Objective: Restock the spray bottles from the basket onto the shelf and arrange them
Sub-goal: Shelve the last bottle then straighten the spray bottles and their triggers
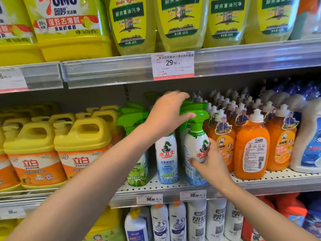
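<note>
Three green-topped spray bottles stand on the middle shelf (173,190). The right white-and-blue spray bottle (195,148) is held at its body by my right hand (211,162), fingers wrapped round its lower half. My left hand (167,115) reaches over the middle white-and-blue spray bottle (166,159) and grips the green trigger head (196,110) of the right bottle, thumb in front, fingers over the top. A green-labelled spray bottle (137,164) stands at the left, partly hidden by my left forearm. No basket is in view.
Orange dish-soap bottles (250,150) crowd the right of the spray bottles, yellow-handled jugs (81,141) the left. The upper shelf holds yellow cleaner bottles (180,23) behind a price tag (172,65). White bottles (196,223) fill the shelf below.
</note>
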### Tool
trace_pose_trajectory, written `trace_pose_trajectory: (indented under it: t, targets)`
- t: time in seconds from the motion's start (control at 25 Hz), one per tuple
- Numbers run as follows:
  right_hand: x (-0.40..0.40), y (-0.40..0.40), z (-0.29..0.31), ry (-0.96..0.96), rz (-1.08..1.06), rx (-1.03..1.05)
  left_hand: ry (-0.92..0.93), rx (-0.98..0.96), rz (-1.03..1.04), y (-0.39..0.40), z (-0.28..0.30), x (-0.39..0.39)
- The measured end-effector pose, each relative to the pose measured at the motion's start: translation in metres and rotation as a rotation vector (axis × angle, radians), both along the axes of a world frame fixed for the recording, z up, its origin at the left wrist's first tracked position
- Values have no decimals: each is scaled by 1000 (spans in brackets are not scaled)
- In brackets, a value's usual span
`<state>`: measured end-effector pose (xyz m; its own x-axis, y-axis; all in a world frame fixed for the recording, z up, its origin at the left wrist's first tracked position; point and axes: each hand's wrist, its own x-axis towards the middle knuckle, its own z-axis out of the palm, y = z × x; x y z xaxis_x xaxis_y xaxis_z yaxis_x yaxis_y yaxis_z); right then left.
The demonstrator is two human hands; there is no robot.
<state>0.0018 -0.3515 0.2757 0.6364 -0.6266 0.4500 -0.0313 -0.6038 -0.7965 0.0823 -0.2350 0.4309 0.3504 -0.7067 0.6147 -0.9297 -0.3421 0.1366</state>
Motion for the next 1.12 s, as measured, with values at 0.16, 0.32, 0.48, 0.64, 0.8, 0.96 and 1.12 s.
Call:
trace_pose_trajectory:
  t: [0.16,0.32,0.48,0.64,0.8,0.96,1.12]
  targets:
    - [-4,-2,0,85,-86,-106,4,346,26,-17,14,15]
    - [-7,-4,2,89,-116,-156,68,342,-36,-23,15,23]
    - [-8,0,4,69,-195,-267,205,308,-81,-25,17,31]
    - [-3,2,5,59,-289,-391,247,302,-74,-27,17,34]
    - [0,4,4,85,-394,-448,267,288,-70,-27,14,35]
    - [1,2,3,102,-409,-461,260,273,-84,-26,13,35]
    - [-2,-1,3,127,-379,-474,227,283,-76,-23,11,35]
